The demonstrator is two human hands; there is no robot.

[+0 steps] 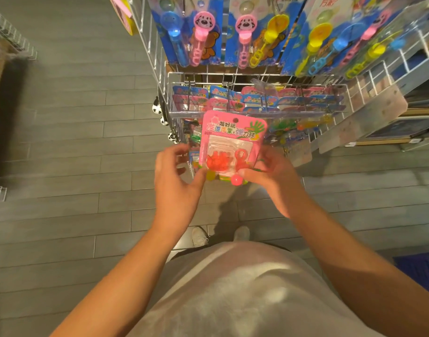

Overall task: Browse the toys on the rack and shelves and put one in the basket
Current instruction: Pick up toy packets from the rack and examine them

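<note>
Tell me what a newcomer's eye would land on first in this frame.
First the pink toy card at centre, with an orange toy under its blister, pinched at its lower right by the right hand; the left hand hovers open beside it. Next, the bright bubble wands hanging along the top of the wire rack.

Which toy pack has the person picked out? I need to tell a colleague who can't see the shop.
Start at the white wire rack hung with blue bubble-wand cards. Below them, in front of the lower hooks, the right hand holds up a pink blister card, its grip at the bottom corner, with the open left hand alongside. Unlike the hanging packs, it faces the camera, showing an orange-red sticky hand toy and a green handprint.
</note>
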